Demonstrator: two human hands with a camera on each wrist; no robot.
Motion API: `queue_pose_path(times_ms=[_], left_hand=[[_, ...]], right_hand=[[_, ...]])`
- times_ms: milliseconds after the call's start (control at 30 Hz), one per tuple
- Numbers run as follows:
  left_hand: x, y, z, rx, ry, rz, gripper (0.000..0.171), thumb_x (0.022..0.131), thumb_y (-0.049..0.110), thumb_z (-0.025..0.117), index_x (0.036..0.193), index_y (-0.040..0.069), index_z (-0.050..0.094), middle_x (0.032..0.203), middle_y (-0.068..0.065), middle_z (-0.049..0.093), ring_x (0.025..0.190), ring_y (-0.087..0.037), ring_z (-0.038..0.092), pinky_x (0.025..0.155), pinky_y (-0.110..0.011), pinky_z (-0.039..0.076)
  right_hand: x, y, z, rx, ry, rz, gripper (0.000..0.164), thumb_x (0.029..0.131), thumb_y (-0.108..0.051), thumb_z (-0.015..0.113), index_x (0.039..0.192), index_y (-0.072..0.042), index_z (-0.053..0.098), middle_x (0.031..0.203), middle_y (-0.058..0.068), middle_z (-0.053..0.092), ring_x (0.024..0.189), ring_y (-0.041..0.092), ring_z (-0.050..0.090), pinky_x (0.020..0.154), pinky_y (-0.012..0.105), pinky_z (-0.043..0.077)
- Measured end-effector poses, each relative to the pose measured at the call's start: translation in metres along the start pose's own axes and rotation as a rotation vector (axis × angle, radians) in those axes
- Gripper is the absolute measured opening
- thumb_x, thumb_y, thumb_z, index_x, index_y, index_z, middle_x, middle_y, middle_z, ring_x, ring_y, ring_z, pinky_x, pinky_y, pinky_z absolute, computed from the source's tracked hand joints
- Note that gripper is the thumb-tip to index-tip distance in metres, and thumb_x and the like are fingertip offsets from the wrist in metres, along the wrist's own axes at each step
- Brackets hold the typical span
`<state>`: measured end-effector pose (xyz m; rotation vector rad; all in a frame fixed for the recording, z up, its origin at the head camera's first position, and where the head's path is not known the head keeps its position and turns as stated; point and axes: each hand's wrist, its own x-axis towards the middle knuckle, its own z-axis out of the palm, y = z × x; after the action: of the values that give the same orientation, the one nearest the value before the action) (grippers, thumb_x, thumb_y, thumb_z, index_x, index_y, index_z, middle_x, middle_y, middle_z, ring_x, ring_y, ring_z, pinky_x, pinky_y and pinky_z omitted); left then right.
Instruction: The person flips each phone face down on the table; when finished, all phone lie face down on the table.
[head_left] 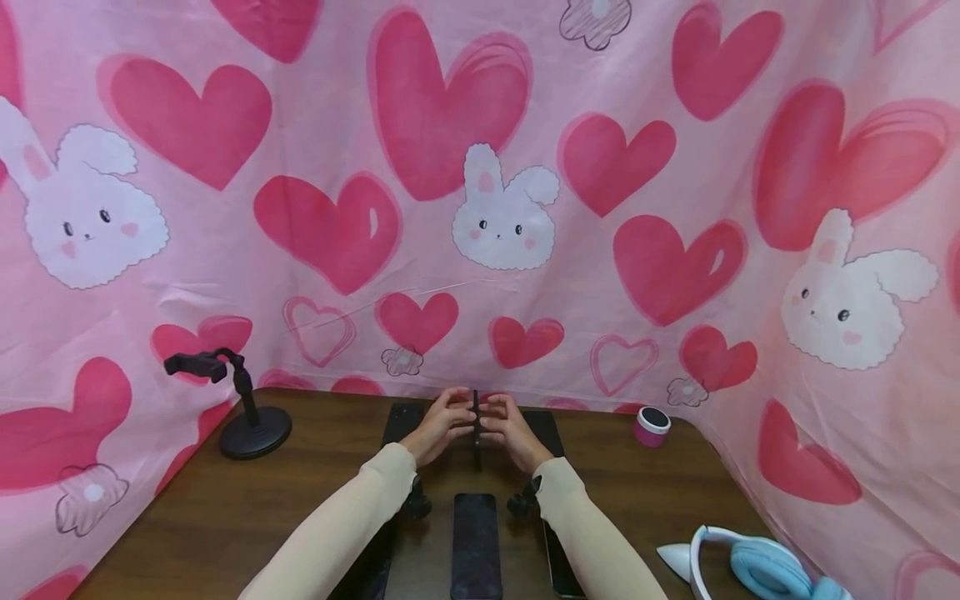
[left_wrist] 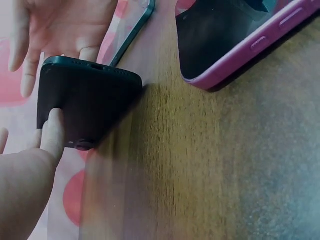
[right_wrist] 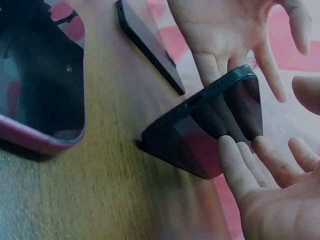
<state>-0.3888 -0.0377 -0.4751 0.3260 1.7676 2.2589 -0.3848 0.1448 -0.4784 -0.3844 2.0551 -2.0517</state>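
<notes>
A dark smartphone (head_left: 476, 450) stands on its long edge on the table between my hands, seen edge-on in the head view. My left hand (head_left: 441, 427) is at its left side, and in the left wrist view a straight finger of that hand (left_wrist: 27, 182) touches the phone's back (left_wrist: 85, 100). On the other side, my right hand (head_left: 513, 432) has its fingertips against the glossy screen (right_wrist: 200, 150), as the right wrist view shows. Closer to me lies another phone (head_left: 476, 546); a pink rim (left_wrist: 220, 70) shows on it in the left wrist view.
Further phones lie left (head_left: 403, 417) and right (head_left: 546, 429) of the hands, with another partly under the right sleeve (head_left: 561, 567). A black stand (head_left: 255, 432) is at left. At right are a pink-and-white round device (head_left: 652, 427) and blue-and-white headphones (head_left: 765, 567). A heart-patterned cloth surrounds the table.
</notes>
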Motion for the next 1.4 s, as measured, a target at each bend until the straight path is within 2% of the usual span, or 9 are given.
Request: queue_pose_path(times_ms=[300,533,700,833,1033,1200,1300,1400], left_hand=[[-0.003,0.001,0.004,0.011,-0.037,-0.004,0.062,0.095,0.008,0.055,0.15,0.0,0.028,0.146,-0.026,0.038,0.125,-0.027,0.05,0.118,-0.059,0.037],[-0.001,0.003,0.005,0.025,-0.054,-0.001,0.061,0.096,0.007,0.052,0.152,0.002,0.027,0.151,-0.028,0.035,0.126,-0.03,0.052,0.12,-0.06,0.033],[0.001,0.002,0.007,0.037,-0.086,0.012,0.063,0.096,0.006,0.052,0.153,0.001,0.025,0.153,-0.03,0.032,0.13,-0.031,0.05,0.121,-0.06,0.033],[0.001,-0.001,0.007,0.046,-0.094,0.008,0.064,0.096,0.005,0.053,0.153,0.001,0.025,0.153,-0.029,0.033,0.125,-0.027,0.053,0.12,-0.059,0.034],[-0.001,-0.004,0.009,0.081,-0.124,-0.006,0.066,0.095,0.006,0.056,0.153,0.002,0.026,0.154,-0.027,0.032,0.119,-0.022,0.055,0.119,-0.06,0.035],[-0.004,-0.005,0.01,0.099,-0.129,-0.015,0.068,0.094,0.007,0.059,0.153,0.002,0.026,0.153,-0.027,0.035,0.112,-0.02,0.059,0.118,-0.059,0.038],[-0.004,-0.006,0.01,0.112,-0.125,-0.014,0.07,0.094,0.007,0.061,0.153,0.002,0.026,0.153,-0.028,0.036,0.119,-0.026,0.058,0.117,-0.058,0.039],[-0.005,-0.008,0.009,0.125,-0.117,-0.023,0.07,0.092,0.007,0.064,0.153,0.003,0.028,0.153,-0.027,0.037,0.13,-0.034,0.053,0.118,-0.057,0.038]], right_hand=[[-0.002,-0.003,0.0,0.035,0.044,-0.005,0.05,0.1,-0.009,0.051,0.143,-0.001,0.027,0.151,0.027,0.036,0.12,0.026,0.054,0.112,0.06,0.043],[-0.002,-0.006,-0.001,0.037,0.056,-0.002,0.05,0.099,-0.009,0.05,0.143,-0.002,0.027,0.151,0.027,0.037,0.114,0.022,0.057,0.113,0.061,0.041],[-0.002,-0.005,-0.003,0.024,0.071,-0.005,0.051,0.099,-0.009,0.052,0.142,-0.002,0.027,0.151,0.027,0.037,0.109,0.017,0.06,0.108,0.052,0.049],[-0.003,-0.003,-0.005,0.02,0.07,0.0,0.052,0.099,-0.009,0.053,0.144,-0.003,0.026,0.152,0.026,0.037,0.113,0.018,0.059,0.103,0.044,0.053],[-0.005,0.001,-0.009,0.013,0.079,0.0,0.054,0.099,-0.008,0.053,0.145,-0.001,0.025,0.151,0.026,0.037,0.116,0.024,0.058,0.104,0.045,0.053],[-0.007,0.002,-0.01,-0.002,0.093,-0.007,0.055,0.097,-0.009,0.056,0.143,-0.002,0.026,0.149,0.026,0.038,0.111,0.021,0.061,0.097,0.036,0.056],[-0.007,0.001,-0.011,-0.004,0.1,-0.006,0.056,0.097,-0.009,0.057,0.144,-0.002,0.026,0.148,0.025,0.039,0.112,0.022,0.062,0.097,0.035,0.056],[-0.007,0.001,-0.012,-0.02,0.1,-0.002,0.058,0.098,-0.011,0.057,0.146,-0.001,0.025,0.149,0.024,0.039,0.119,0.028,0.06,0.104,0.042,0.053]])
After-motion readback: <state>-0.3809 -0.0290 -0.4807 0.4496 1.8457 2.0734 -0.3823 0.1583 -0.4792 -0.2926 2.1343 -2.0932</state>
